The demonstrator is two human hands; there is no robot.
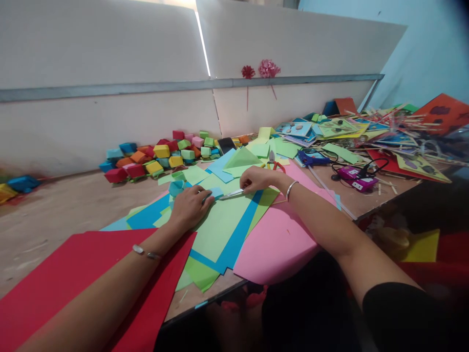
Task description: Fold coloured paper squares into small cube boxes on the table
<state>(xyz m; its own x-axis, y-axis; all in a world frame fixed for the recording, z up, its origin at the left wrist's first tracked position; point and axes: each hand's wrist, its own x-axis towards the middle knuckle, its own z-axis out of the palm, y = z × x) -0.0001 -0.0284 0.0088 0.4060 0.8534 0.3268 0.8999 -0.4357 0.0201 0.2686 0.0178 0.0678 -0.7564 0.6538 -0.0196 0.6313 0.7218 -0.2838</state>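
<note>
My right hand [254, 179] is closed around a pair of scissors, its silver blades [231, 194] pointing left; the handles are hidden in my fingers. The blade tips touch or nearly touch a small light blue paper piece [215, 192]. My left hand [190, 204] pinches that piece from the left, low over the stacked sheets. Just behind my left hand stands a small folded teal paper shape [176, 187]. Beneath both hands lie overlapping pale green sheets [216, 230] and a blue sheet [236, 239].
Several coloured paper cubes [161, 151] are heaped along the white wall. Pink sheet [278, 239] and red sheet [73, 274] flank the stack. An orange-and-yellow-handled tool [274, 166], a blue glue gun [313, 158] and a purple power strip [356, 178] lie rightward, near cluttered cards [337, 128].
</note>
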